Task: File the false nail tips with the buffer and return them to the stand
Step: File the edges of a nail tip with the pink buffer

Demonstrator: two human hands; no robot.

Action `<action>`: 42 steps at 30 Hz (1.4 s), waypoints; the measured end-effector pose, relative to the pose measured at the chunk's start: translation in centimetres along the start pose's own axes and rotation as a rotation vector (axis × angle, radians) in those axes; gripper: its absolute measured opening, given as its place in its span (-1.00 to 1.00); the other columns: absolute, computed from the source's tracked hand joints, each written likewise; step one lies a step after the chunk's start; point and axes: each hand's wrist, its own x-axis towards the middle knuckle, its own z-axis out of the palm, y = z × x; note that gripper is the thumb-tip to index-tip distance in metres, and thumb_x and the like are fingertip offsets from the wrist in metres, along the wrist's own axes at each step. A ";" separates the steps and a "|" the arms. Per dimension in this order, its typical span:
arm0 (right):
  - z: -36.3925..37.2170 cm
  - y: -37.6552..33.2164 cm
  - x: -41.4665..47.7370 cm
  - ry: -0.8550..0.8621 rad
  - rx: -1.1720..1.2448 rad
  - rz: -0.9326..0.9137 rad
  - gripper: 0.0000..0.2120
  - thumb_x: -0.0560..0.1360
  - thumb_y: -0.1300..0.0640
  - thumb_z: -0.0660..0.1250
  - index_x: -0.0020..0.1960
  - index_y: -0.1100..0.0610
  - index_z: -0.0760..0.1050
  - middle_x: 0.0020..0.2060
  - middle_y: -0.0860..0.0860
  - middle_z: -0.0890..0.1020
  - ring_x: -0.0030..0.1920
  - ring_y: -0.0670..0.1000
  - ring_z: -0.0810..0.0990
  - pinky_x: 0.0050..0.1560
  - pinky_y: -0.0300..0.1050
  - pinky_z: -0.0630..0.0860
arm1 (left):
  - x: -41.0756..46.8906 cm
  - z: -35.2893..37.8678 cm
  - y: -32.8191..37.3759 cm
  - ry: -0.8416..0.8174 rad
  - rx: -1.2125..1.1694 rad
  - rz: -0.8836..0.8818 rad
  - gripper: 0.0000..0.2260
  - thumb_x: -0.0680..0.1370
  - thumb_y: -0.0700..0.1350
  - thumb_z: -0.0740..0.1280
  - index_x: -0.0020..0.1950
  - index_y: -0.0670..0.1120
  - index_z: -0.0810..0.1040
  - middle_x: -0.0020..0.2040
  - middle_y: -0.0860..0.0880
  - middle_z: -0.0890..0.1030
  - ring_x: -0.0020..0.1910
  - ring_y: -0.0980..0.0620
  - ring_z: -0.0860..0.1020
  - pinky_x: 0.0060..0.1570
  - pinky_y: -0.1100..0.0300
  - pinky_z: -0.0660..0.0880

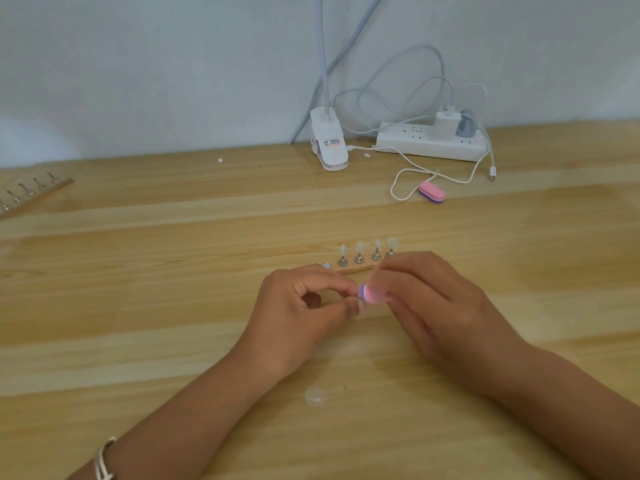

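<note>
While the left hand [304,306] pinches something small between thumb and forefinger, most likely a nail tip though the fingertips hide it, the right hand [433,306] holds the pink-and-purple buffer [370,294] against it. The buffer is blurred, so a filing stroke seems under way. The fingers of both hands are curled narrow round what they hold. Just beyond them sits the stand [353,270], with four tips [359,245] upright on it. A small pale thing at its left end may be a bare peg [325,266], though it is too small to tell. One loose tip [316,396] lies on the counter [173,306] on the near side, between the forearms. A spare buffer [432,193] lies far right beside a cable [401,174]. The step in hand looks like filing, with most tips already on the stand. Next, the left hand would need to carry its tip to the free place and seat it squarely without knocking the neighbours. The loose tip then calls for a fiddly pinch off the flat counter.
</note>
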 end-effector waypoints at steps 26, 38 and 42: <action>0.4 0.6 0.2 -0.038 0.187 0.063 -0.77 0.51 0.43 0.38 0.13 0.27 0.63 0.07 0.11 0.64 0.08 0.09 0.61 0.16 -0.15 0.52 | 0.0 0.1 -0.1 -0.024 0.085 0.020 -0.84 0.36 -0.31 0.54 -0.14 -0.08 0.74 -0.18 -0.06 0.67 -0.54 0.22 0.27 -0.45 0.41 0.20; 0.1 1.1 0.1 -0.064 0.178 0.021 -0.78 0.51 0.43 0.37 0.12 0.27 0.64 0.07 0.11 0.64 0.07 0.08 0.62 0.09 -0.05 0.55 | 0.1 0.2 -0.1 -0.006 0.121 0.014 -0.82 0.35 -0.27 0.56 -0.14 -0.03 0.74 -0.22 0.02 0.65 -0.53 0.21 0.27 -0.44 0.40 0.21; 0.6 0.4 0.0 -0.080 0.199 -0.029 -0.79 0.53 0.42 0.36 0.11 0.27 0.65 0.07 0.09 0.63 0.05 0.05 0.61 0.10 -0.14 0.53 | 0.1 0.1 -0.1 -0.012 0.119 0.018 -0.80 0.35 -0.32 0.54 -0.13 -0.05 0.74 -0.23 -0.02 0.65 -0.53 0.24 0.31 -0.43 0.43 0.21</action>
